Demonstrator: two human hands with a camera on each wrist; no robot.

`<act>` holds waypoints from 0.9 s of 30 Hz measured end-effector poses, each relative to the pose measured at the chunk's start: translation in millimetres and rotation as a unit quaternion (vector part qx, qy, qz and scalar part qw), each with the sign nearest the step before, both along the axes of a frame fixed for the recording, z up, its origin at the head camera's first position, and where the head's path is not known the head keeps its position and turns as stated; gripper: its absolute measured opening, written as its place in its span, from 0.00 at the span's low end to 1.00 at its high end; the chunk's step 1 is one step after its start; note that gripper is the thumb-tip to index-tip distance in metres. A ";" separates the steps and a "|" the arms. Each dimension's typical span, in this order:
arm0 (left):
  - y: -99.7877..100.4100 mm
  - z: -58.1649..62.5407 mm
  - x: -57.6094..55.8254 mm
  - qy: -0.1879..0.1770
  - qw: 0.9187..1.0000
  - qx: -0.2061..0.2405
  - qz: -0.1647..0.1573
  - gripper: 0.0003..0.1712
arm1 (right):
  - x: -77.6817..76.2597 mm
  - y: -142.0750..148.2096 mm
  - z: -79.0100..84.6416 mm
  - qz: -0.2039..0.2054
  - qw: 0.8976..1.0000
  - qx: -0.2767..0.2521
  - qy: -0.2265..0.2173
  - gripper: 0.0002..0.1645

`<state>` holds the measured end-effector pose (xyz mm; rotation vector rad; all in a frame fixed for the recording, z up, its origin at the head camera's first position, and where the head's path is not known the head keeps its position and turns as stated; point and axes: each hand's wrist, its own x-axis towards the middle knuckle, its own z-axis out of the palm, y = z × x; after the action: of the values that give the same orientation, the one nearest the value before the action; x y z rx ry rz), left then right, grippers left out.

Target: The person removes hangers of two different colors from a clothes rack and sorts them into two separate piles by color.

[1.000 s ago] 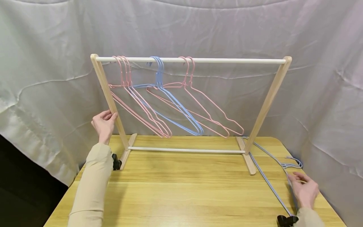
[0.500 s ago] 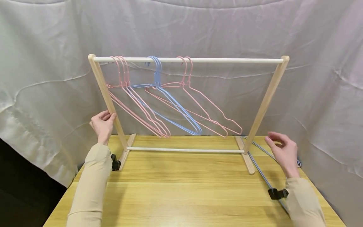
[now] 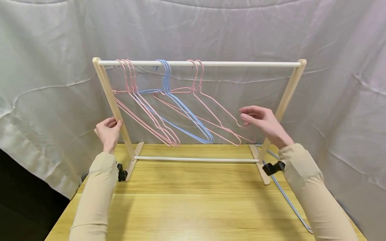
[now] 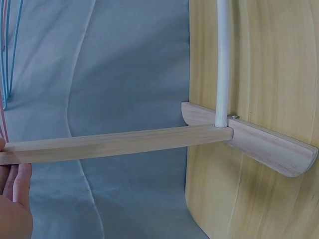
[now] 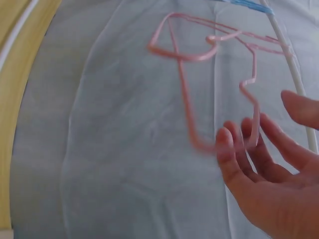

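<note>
Blue hanger wire lies by the right edge of the counter. The left hand pinches the left post of the rack. The right hand, thumb and fingers apart, is at the rightmost pink hanger, near the counter's far edge; contact is unclear. A knock could tangle it with its neighbour or, with slack left-hand hold, tip the rack.

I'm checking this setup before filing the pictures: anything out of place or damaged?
One thing: at least one blue hanger lies on the table by the rack's right foot, partly hidden by the right sleeve, while the other hangers hang from the top bar. I see no damage.
</note>
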<state>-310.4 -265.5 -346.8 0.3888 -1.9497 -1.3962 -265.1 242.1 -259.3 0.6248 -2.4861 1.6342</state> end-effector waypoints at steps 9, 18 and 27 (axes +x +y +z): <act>-0.2 1.1 0.9 -0.001 1.000 -0.001 -0.007 0.18 | -18.7 -30.0 13.5 0.061 0.994 -0.004 -0.090 0.19; 0.2 1.5 2.0 -0.007 1.000 -0.005 -0.002 0.18 | -22.0 -39.5 16.1 0.041 0.991 -0.062 -0.113 0.03; 0.1 1.3 1.3 -0.005 1.000 0.003 -0.006 0.18 | -18.8 -39.4 18.9 0.023 0.995 -0.051 -0.087 0.05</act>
<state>-309.1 -265.4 -345.4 0.3887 -1.9596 -1.4095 -283.9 202.7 -240.4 0.5528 -2.5002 1.8967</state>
